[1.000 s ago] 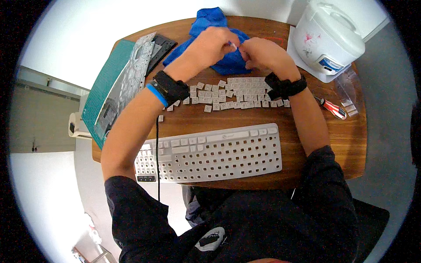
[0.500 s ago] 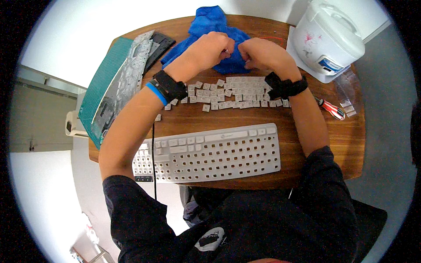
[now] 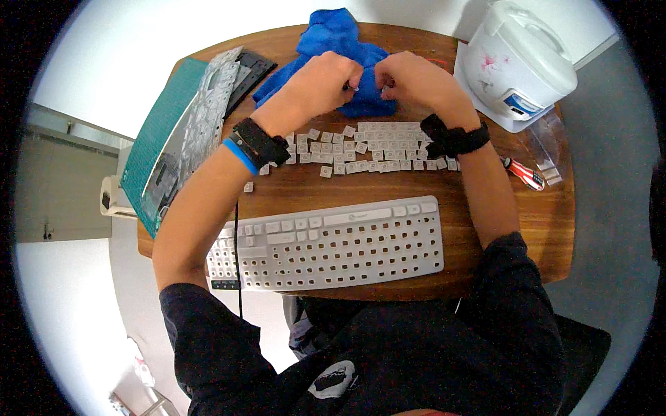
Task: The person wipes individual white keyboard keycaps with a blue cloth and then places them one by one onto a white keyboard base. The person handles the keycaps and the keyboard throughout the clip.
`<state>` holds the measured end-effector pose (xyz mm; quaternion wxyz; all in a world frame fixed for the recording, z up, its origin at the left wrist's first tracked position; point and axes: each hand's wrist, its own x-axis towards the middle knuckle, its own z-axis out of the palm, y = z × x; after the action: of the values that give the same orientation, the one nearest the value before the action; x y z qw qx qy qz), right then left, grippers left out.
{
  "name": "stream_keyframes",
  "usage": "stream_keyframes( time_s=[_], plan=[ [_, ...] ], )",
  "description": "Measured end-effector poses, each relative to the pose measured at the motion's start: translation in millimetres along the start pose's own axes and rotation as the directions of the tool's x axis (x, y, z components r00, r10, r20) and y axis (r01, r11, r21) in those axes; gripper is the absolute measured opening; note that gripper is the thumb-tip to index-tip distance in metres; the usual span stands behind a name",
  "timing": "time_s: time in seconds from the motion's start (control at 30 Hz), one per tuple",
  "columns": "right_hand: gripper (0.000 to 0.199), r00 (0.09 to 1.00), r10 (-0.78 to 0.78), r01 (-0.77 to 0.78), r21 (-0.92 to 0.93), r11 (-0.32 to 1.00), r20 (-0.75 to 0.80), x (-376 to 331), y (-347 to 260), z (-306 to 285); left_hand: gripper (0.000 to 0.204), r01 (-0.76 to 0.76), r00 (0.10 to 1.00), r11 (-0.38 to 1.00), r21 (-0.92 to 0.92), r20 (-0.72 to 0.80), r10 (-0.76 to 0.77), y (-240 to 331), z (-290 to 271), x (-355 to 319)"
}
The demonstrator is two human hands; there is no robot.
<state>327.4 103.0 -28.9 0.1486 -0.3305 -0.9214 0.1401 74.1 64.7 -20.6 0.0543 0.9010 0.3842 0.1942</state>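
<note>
Presently, the left hand (image 3: pixel 331 78) and right hand (image 3: pixel 411 75) are over the blue cloth (image 3: pixel 329 35), fingers curled; grip undetermined. Loose keycaps (image 3: pixel 388 145) lie between cloth and white keyboard (image 3: pixel 361 215).

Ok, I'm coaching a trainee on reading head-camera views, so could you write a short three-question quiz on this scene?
1. Which is nearest the left hand?
A) screwdriver
B) blue cloth
C) rice cooker

2. True or false: every opening in the white keyboard shell is filled.

3. Where do the loose keycaps lie?

Key:
1. B.
2. False; many openings are bare.
3. On the wooden table, mostly between the cloth and the shell.
</note>
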Motion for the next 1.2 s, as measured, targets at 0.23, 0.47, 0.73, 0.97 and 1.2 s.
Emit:
stream_keyframes(
  time_s=[0.23, 0.47, 0.73, 0.97, 1.2],
  plan=[
    [0.023, 0.996, -0.073, 0.071, -0.056, 0.996, -0.046, -1.2, -0.3, 0.5, 0.016, 0.003, 1.000, 0.999, -0.052, 0.005, -0.003, 0.3, 1.6, 3.7],
    [0.018, 0.972, -0.175, 0.162, -0.090, 0.983, -0.155, -2.5, -0.8, -3.1, 0.021, 0.027, 0.999, 0.998, -0.057, 0.045, -0.024, -3.0, -1.4, 4.2],
    [0.018, 0.995, -0.023, 0.017, -0.057, 0.998, -0.094, 1.5, -11.0, -1.5, 0.027, -0.062, 0.998, 0.997, -0.049, 0.013, 0.063, -11.7, 3.3, -3.1],
    [0.021, 0.999, -0.017, 0.012, -0.115, 0.993, -0.050, 0.7, -18.5, -9.2, 0.020, 0.009, 0.997, 1.000, -0.017, 0.071, -0.008, -2.6, -6.8, 7.8],
    [0.019, 0.999, 0.004, -0.009, -0.168, 0.986, -0.035, -5.2, -16.5, -8.9, 0.016, -0.012, 1.000, 1.000, -0.015, 0.001, 0.012, 2.9, 3.9, 7.2]
  ],
)
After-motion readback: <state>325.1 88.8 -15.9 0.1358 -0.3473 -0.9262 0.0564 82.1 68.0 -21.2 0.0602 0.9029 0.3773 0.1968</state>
